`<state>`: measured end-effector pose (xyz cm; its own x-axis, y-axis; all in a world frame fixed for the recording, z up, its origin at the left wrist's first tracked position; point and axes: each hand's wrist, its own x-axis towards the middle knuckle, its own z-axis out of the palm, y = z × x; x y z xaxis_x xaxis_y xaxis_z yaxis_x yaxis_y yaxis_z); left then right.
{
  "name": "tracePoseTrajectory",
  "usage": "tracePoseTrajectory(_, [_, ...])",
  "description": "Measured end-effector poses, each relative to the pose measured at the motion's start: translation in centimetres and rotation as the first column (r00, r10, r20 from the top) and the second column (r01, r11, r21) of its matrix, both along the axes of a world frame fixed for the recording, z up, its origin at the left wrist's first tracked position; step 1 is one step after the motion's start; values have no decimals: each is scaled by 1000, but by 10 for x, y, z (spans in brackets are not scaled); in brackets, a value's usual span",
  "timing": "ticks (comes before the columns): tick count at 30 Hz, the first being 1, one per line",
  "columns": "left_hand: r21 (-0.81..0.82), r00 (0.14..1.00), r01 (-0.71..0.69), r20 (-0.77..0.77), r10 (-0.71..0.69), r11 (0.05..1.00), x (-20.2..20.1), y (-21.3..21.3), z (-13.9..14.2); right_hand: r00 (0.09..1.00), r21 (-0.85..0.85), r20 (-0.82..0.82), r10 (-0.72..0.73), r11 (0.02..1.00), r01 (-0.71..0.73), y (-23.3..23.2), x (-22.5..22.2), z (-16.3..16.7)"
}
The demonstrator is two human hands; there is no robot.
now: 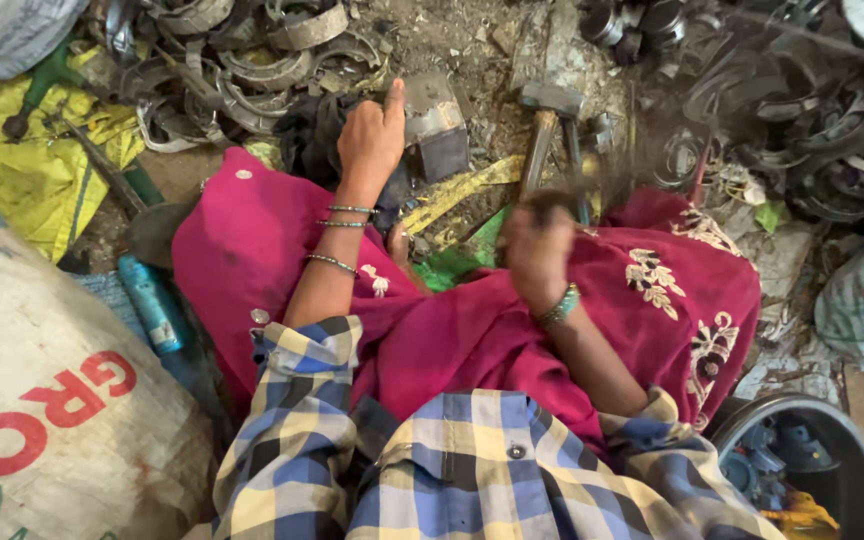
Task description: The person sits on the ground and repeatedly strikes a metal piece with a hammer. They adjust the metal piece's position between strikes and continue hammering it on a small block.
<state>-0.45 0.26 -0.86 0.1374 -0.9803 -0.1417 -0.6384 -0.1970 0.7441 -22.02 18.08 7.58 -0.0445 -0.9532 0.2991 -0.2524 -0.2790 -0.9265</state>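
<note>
I sit on the ground with a magenta embroidered cloth [452, 330] over my lap. My left hand [370, 140] reaches forward with one finger raised. Its other fingers curl over a dark part [314, 135] beside a grey metal block [434, 118]. My right hand [537, 250] is blurred and grips the lower end of a wooden-handled hammer [549, 100]. The hammer's steel head points away from me, over the dirty ground to the right of the block. Both wrists carry bangles.
Heaps of curved metal rings and scrap [252, 60] lie ahead, and darker rings [832, 130] lie at the right. A yellow sack [32, 170] and a white printed sack [42, 400] are at my left, beside a blue tube [150, 303]. A black bucket [847, 440] of parts stands at the lower right.
</note>
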Motion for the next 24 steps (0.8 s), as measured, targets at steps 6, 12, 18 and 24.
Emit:
tracePoseTrajectory(6, [-82,1000,-3,-25,1,997,0,3,6,787,304,-609,101,946,114,-4,3,7])
tracePoseTrajectory(12, [-41,998,16,59,-13,999,-11,9,18,949,27,281,-141,990,139,2,-10,25])
tracePoseTrajectory(18, [-61,1000,9,-19,-10,998,-9,9,27,868,359,-491,78,925,120,-21,-3,-20])
tracePoseTrajectory(24, [-71,997,30,73,-25,997,-13,13,27,927,451,-305,-216,825,341,-7,-18,28])
